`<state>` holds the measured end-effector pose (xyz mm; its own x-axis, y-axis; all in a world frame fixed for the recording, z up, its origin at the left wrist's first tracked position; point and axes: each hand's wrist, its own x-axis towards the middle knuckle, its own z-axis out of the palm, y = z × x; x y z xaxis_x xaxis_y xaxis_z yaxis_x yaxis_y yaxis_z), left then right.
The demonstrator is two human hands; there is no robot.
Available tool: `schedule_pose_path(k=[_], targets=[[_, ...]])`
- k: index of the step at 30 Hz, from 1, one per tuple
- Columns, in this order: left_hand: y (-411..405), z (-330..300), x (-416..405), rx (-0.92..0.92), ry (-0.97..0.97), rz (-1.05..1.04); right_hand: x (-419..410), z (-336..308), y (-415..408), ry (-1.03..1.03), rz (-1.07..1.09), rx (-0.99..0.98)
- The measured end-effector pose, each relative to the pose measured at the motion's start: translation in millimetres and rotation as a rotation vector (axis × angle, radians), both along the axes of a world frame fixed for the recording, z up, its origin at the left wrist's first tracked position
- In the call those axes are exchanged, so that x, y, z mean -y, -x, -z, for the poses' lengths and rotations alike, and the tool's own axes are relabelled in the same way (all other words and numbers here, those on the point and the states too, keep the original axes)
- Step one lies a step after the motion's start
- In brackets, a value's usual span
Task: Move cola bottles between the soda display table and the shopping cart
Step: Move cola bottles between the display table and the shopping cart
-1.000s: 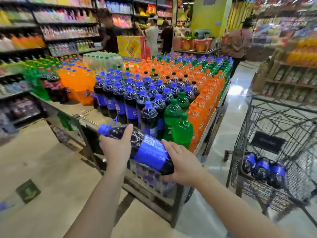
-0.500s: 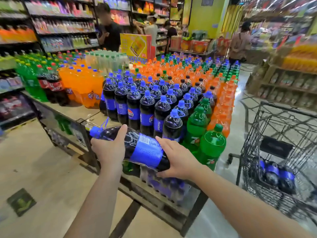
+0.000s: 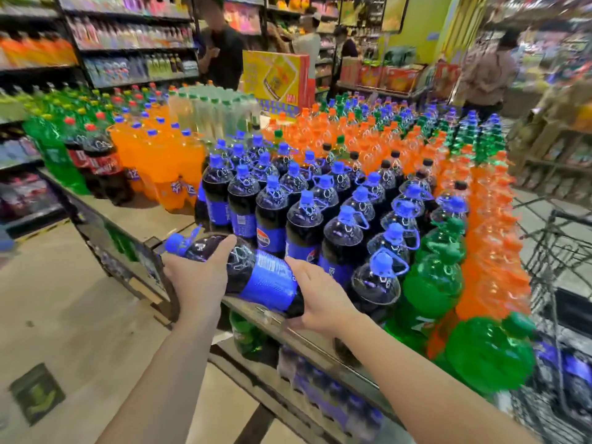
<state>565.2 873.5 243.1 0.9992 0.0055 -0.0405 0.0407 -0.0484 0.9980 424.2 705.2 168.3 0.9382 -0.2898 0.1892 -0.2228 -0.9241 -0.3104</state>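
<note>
Blue-capped and blue-labelled, the held cola bottle [image 3: 237, 272] lies nearly horizontal above the near edge of the worktop [image 3: 141, 216], cap toward the left, directly in front of the standing cola bottles [image 3: 304, 225]. Risk, as a judgement: the base swings close to the front row, so uprighting it carelessly could topple neighbours off the near edge; the smooth wall could also slip during the turn. The left hand [image 3: 200, 278] wraps the shoulder just below the neck, fingers curled firmly round it. The right hand [image 3: 320, 298] cups the base end, fingers closed under and round it. The shopping cart [image 3: 557, 238] stands beyond the right edge.
</note>
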Motion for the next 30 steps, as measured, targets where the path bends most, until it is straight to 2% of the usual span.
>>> schedule_pose_path(k=[9,15,21,25,30], targets=[[-62,21,50,0.011,-0.04,0.182,25,43,-49,-0.049,0.167,-0.004],[-78,38,77,0.021,-0.107,0.366,13,76,-57,-0.121,0.424,-0.041],[-75,50,92,0.03,-0.194,0.537,-5,109,-66,-0.217,0.79,-0.033],[-73,61,93,0.03,-0.185,0.633,-21,112,-68,-0.311,0.881,-0.058],[-68,67,85,0.136,-0.194,0.706,-32,124,-74,-0.408,0.998,0.013]])
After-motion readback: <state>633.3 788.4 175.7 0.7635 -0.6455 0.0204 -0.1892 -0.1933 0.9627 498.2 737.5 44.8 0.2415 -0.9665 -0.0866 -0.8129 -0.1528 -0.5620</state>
